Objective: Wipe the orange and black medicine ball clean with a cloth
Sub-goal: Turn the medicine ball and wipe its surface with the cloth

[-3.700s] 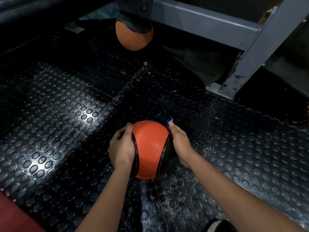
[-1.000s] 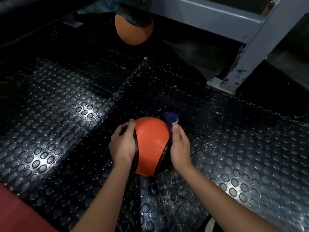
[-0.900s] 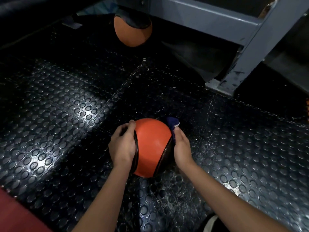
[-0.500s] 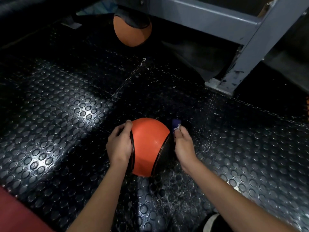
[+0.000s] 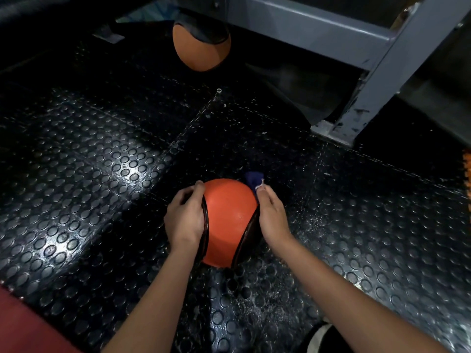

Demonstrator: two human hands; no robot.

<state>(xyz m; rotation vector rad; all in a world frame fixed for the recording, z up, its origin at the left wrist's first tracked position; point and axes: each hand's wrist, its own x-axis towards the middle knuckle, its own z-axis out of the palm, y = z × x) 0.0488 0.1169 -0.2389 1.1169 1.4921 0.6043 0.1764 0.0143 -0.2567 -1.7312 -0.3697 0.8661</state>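
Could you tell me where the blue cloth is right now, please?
In the head view, the blue cloth is in the right hand, against the upper right side of the near medicine ball, which the left hand steadies.

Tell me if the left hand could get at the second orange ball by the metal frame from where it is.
Probably not without shifting forward: the left hand rests on the near ball, while the far ball lies well beyond it. The studded floor between shows nothing in the way.
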